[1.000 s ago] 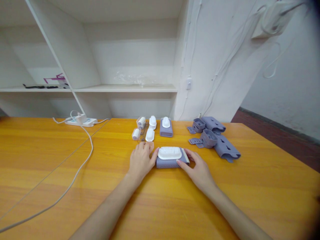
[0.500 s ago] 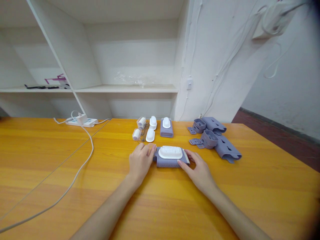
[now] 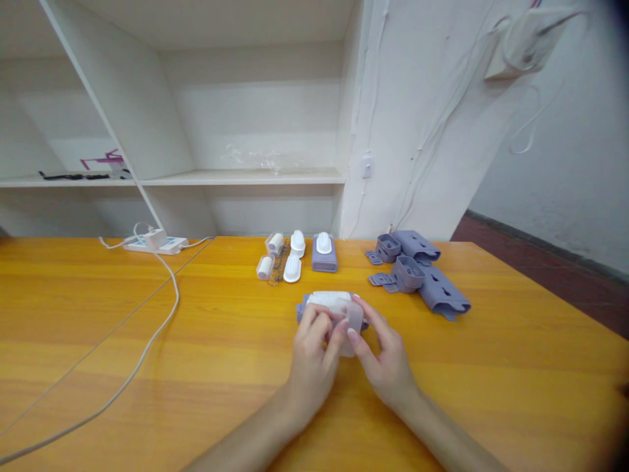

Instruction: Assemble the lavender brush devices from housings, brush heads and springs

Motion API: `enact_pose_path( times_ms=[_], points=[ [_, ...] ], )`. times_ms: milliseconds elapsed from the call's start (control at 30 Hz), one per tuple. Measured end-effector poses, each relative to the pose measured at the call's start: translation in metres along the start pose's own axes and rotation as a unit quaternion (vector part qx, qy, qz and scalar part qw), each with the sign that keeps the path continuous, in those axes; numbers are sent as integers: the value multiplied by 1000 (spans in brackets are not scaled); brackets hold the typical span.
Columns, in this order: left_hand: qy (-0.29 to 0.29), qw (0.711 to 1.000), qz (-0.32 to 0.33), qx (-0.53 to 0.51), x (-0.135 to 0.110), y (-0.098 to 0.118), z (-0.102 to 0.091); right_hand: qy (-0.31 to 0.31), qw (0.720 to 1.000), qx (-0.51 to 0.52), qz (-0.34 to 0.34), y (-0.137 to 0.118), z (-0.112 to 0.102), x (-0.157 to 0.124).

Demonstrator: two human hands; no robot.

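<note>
Pinching a pale, translucent plastic piece (image 3: 354, 316) in the grip of both left hand (image 3: 313, 344) and right hand (image 3: 386, 351), partly hiding a grey-purple rectangular box (image 3: 301, 309) topped with a white oval bristled pad (image 3: 320, 299), on the orange-yellow wooden bench (image 3: 206, 367).

Left hand (image 3: 313, 360) and right hand (image 3: 392, 364) close together, fingers (image 3: 374, 319) bent, forearms (image 3: 263, 425) angled inward.
</note>
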State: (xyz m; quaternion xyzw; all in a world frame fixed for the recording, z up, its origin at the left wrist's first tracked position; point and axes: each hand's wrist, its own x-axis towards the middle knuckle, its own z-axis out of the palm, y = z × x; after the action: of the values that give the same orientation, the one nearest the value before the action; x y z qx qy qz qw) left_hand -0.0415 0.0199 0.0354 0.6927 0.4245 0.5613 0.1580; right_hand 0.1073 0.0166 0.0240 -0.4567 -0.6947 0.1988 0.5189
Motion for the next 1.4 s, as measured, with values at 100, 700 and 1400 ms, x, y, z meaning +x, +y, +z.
enact_pose_path(
  times_ms=[100,700,1400],
  points=[
    [-68,993,94,18,-11,6,5,50,995,58,59,-8,1,0],
    [-99,986,-95,96,17,-49,-11,146,952,96,253,42,-12,25],
    [-50,992,88,72,14,-43,-10,77,970,151,175,32,-10,19]
  ],
)
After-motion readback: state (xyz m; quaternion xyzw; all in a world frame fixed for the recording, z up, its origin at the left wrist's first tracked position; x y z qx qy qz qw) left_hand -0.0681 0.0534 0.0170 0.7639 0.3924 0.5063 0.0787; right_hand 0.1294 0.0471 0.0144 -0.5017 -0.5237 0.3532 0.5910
